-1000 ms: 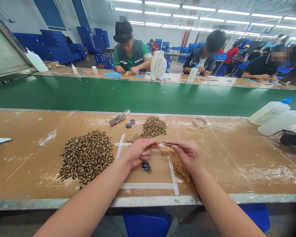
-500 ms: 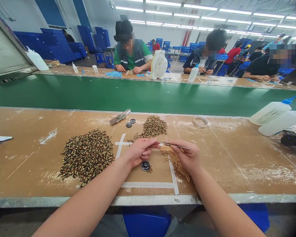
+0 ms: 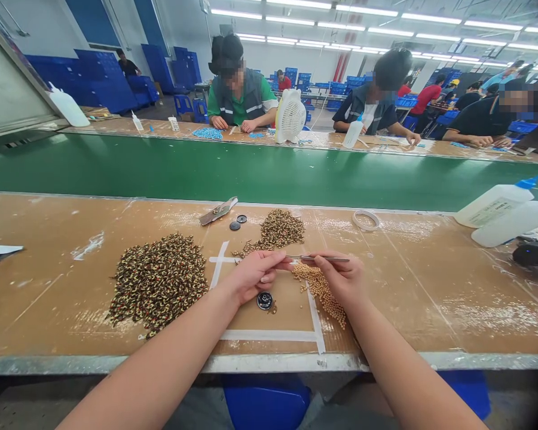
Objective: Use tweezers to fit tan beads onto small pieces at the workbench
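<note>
My left hand (image 3: 254, 274) is pinched shut on a tiny part I cannot make out, held over the taped square (image 3: 269, 336) on the bench. My right hand (image 3: 341, 276) grips thin metal tweezers (image 3: 325, 258), their tips pointing left to my left fingertips. Under my right hand lies a strip of small tan beads (image 3: 323, 292). A black round disc (image 3: 264, 300) sits just below my left hand. A big heap of dark, gold and red parts (image 3: 159, 282) lies to the left, and a smaller heap (image 3: 280, 228) sits behind my hands.
A metal tool (image 3: 218, 211) and two black discs (image 3: 236, 223) lie behind the heaps, a tape ring (image 3: 365, 220) at right, two white squeeze bottles (image 3: 497, 203) far right. A green conveyor belt (image 3: 260, 170) runs beyond. Several people work across it beside a white fan (image 3: 290, 116).
My right hand has tilted the tweezers level and lifted a little. My left hand has stayed nearly still.
</note>
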Demonstrator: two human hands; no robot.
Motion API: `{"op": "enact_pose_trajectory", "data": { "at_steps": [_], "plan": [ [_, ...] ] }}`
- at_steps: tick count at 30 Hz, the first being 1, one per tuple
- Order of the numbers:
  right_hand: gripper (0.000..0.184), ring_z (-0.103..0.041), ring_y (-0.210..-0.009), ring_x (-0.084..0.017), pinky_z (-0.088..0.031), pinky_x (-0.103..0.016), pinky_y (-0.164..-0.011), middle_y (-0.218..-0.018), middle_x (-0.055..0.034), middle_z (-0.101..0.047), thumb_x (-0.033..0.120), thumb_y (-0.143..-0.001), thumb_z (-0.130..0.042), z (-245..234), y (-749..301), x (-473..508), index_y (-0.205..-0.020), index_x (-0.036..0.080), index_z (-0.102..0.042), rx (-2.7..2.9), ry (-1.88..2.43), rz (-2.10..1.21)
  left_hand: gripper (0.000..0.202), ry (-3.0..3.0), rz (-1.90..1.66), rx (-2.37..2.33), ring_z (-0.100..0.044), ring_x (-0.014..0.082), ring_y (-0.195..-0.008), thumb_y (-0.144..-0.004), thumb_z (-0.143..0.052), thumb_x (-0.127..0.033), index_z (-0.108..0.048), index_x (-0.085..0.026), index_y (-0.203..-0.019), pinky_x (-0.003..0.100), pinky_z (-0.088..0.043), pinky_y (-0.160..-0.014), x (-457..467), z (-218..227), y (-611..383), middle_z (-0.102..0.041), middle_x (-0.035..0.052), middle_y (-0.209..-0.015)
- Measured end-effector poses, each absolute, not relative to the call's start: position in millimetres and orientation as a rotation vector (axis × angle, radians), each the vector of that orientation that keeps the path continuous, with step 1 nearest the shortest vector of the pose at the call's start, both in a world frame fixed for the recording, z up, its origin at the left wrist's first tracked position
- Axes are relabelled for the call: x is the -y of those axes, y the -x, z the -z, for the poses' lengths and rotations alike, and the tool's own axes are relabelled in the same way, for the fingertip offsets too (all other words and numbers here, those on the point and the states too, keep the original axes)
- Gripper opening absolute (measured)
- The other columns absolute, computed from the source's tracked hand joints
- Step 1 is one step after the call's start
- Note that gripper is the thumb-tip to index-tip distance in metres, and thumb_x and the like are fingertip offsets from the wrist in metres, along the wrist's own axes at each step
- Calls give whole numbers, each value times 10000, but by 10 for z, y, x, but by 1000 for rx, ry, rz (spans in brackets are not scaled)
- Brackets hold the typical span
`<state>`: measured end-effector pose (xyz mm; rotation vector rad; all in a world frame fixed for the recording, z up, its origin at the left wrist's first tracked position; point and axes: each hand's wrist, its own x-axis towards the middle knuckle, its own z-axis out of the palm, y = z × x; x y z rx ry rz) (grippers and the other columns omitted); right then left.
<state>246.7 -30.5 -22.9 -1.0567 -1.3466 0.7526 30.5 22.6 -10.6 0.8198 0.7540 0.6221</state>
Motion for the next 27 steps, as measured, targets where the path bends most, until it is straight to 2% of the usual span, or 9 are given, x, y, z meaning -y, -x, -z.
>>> {"op": "enact_pose_trajectory", "data": {
  "at_steps": [6, 11, 13, 14, 16, 18, 20, 23, 27],
  "plan": [
    [225, -810, -787, -283, -701, -436, -802, -851, -81, -816, 407, -866, -810, 231, -2457, 256, -913, 187, -802, 1147, 981, -973, 480, -846, -631, -833, -269, -7, -419, -884, -681, -572, -736, -114, -1020, 167, -91, -398, -249, 61, -319, -740, 128, -992],
    [251, -809, -797, -273, -704, -415, -792, -870, -91, -812, 425, -856, -815, 270, -2443, 275, -909, 180, -811, 1235, 951, -1188, 366, -1226, -1294, -1000, -348, 32, -470, -936, -612, -522, -713, -177, -1002, 195, -230, -441, -257, -301, -26, -684, 38, -904],
    [262, -808, -801, -265, -701, -407, -799, -890, -98, -807, 429, -858, -810, 284, -2412, 290, -897, 171, -814, 1312, 929, -1293, 339, -1366, -1418, -1124, -355, 49, -497, -955, -576, -515, -704, -204, -991, 210, -257, -471, -199, -539, 203, -673, 20, -902],
    [262, -807, -811, -259, -699, -399, -805, -903, -99, -804, 430, -860, -806, 287, -2392, 297, -890, 169, -815, 1350, 915, -1345, 336, -1482, -1378, -1219, -367, 60, -509, -955, -573, -521, -706, -213, -980, 218, -266, -485, -154, -649, 329, -673, 14, -886],
    [256, -805, -835, -242, -692, -373, -818, -921, -94, -798, 427, -870, -793, 289, -2350, 305, -890, 173, -817, 1409, 891, -1438, 322, -1851, -1056, -1410, -455, 92, -569, -918, -638, -528, -725, -219, -904, 234, -325, -544, -39, -799, 581, -669, 11, -823],
    [252, -801, -829, -216, -686, -339, -817, -926, -88, -795, 423, -884, -777, 290, -2314, 305, -895, 175, -818, 1446, 874, -1502, 282, -2181, -607, -1464, -563, 131, -681, -904, -661, -513, -749, -245, -899, 261, -398, -640, 88, -817, 808, -693, 17, -930],
    [260, -796, -816, -195, -681, -313, -806, -953, -93, -792, 421, -893, -766, 297, -2288, 298, -890, 166, -818, 1467, 864, -1530, 224, -2352, -282, -1502, -614, 150, -744, -912, -648, -472, -761, -280, -930, 282, -418, -687, 206, -714, 983, -689, 11, -1055],
    [271, -791, -813, -189, -682, -307, -792, -980, -98, -788, 421, -888, -769, 310, -2267, 290, -872, 154, -817, 1476, 854, -1544, 218, -2401, -69, -1631, -656, 167, -792, -943, -597, -444, -744, -290, -992, 290, -425, -690, 348, -474, 1116, -664, 13, -1142],
    [269, -793, -841, -198, -682, -322, -817, -963, -93, -790, 420, -883, -773, 301, -2252, 306, -874, 155, -816, 1481, 860, -1581, 198, -2381, 15, -1754, -685, 189, -865, -972, -548, -380, -710, -266, -983, 287, -420, -683, 461, -284, 1092, -656, 23, -1131]
  ]
}}
